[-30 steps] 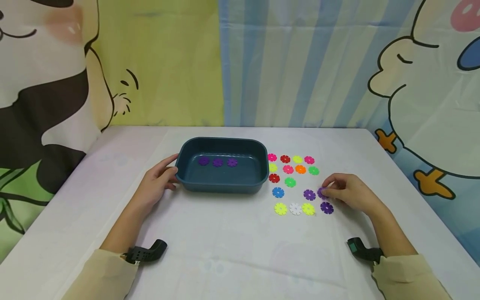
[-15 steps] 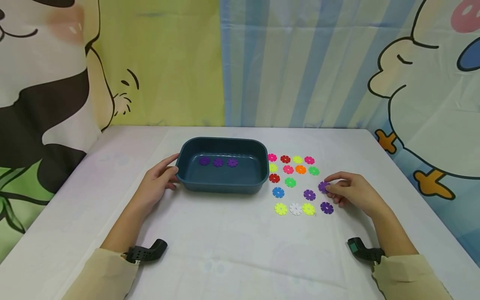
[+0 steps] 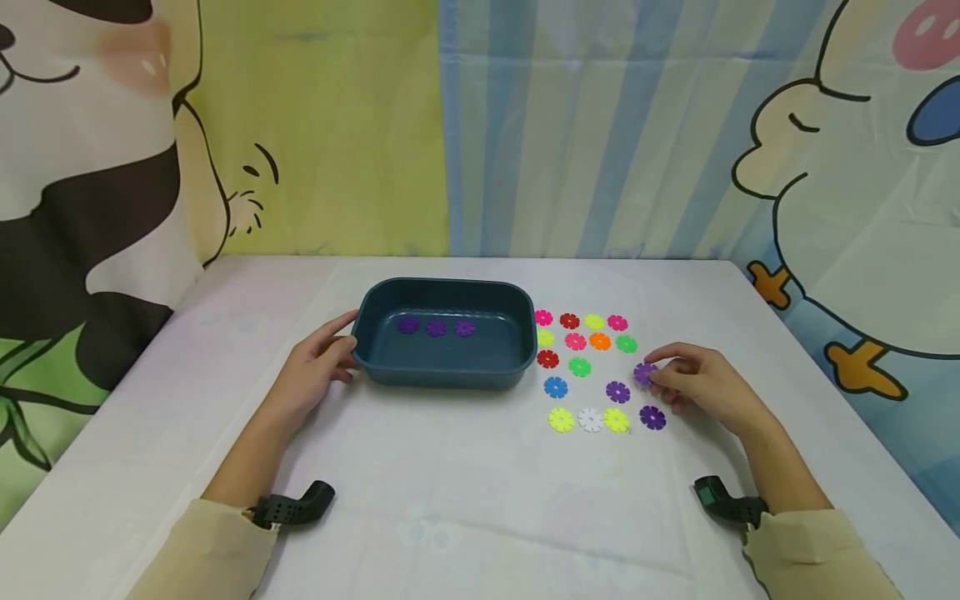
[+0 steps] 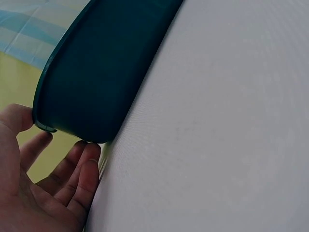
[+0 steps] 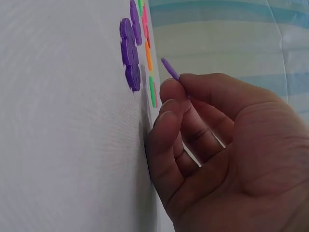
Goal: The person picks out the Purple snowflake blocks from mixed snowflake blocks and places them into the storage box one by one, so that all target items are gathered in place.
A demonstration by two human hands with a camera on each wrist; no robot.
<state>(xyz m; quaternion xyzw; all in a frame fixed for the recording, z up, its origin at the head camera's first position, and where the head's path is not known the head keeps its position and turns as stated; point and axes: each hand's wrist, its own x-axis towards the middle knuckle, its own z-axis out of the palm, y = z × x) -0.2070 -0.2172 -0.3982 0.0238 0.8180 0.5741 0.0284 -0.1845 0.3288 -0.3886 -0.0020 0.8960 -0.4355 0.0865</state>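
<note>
My left hand rests against the left end of a dark teal rectangular basin. In the left wrist view, the thumb touches the basin's rim, and the loosely bent fingers lie against its end wall. Three purple snowflake discs lie in a row inside. Between thumb and index finger, my right hand pinches another purple snowflake disc, raised over the table and seen edge-on in the right wrist view. Two more purple discs lie near that hand, one left of it and one nearer the front.
Several loose snowflake discs spread right of the basin, among them green, orange, blue, white and yellow ones. A white cloth covers the table. Printed cartoon curtains hang behind.
My right hand has lifted its purple disc slightly up and away from the front purple disc. The left hand and the basin have stayed in place.
</note>
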